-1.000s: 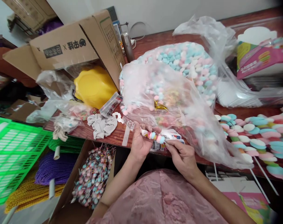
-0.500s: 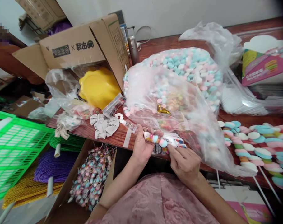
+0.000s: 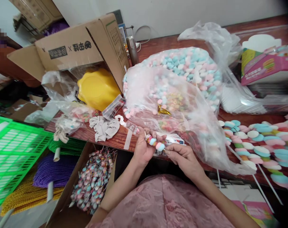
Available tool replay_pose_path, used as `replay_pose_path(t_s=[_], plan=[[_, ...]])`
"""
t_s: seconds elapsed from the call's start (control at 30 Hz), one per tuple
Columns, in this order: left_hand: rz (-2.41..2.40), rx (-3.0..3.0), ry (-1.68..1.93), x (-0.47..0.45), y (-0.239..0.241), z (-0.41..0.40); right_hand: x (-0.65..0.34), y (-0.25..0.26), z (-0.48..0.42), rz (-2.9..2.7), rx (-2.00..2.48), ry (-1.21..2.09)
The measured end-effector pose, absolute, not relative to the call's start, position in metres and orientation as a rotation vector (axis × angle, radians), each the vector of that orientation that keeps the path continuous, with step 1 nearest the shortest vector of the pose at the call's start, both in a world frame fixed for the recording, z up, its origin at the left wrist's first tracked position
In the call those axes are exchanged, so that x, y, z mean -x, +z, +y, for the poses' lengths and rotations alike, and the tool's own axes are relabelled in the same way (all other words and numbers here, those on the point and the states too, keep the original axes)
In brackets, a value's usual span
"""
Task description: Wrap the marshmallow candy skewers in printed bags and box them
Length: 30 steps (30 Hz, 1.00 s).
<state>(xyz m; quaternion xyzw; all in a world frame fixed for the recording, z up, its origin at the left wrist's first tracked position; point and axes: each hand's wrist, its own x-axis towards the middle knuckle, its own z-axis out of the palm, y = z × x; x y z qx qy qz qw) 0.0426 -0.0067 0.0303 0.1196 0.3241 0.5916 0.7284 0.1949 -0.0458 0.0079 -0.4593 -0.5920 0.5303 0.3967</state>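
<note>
My left hand [image 3: 142, 148] is closed round a short row of pastel marshmallow pieces [image 3: 154, 142] at the table's front edge. My right hand [image 3: 182, 156] pinches at the right end of that row with thumb and forefinger; what it pinches is too small to name. Just behind both hands lies a large clear plastic bag [image 3: 179, 85] full of pink, blue and white marshmallows, with a gold twist tie [image 3: 163, 110] on it.
Finished marshmallow skewers [image 3: 260, 142] lie in rows at the right. A cardboard box [image 3: 75, 50] with a yellow bowl [image 3: 96, 88] stands at the back left. A green crate [image 3: 13, 155] and a box of wrapped candies [image 3: 94, 180] sit below the table, left.
The hands have drawn slightly closer together, and the marshmallow row sits a little further left in my left hand. The camera has shifted slightly.
</note>
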Motion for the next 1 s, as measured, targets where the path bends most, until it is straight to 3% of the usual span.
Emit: replay_pose_path(t_s=[0.1,0.3,0.43,0.6,0.83,0.9,1.0], plan=[[0.634,-0.254,1.295,-0.038,0.033,-0.006,-0.193,0.011,-0.044,-1.512,1.157,1.387],[0.581,-0.389,1.312,-0.029,0.032,-0.006,-0.19,-0.005,-0.048,-2.03,1.273,0.414],[0.612,-0.424,1.327,-0.025,0.028,-0.005,-0.188,-0.007,-0.047,-2.152,1.276,0.172],[0.61,-0.491,1.311,-0.028,0.025,-0.007,-0.182,0.003,-0.047,-2.094,1.282,0.488],[0.559,-0.535,1.249,-0.036,0.02,-0.011,-0.172,0.014,-0.041,-1.584,1.139,1.602],[0.543,-0.533,1.235,-0.035,0.02,-0.01,-0.172,0.015,-0.039,-1.548,1.136,1.607],[0.522,-0.523,1.243,-0.026,0.022,-0.004,-0.174,0.014,-0.036,-1.581,1.177,1.362]])
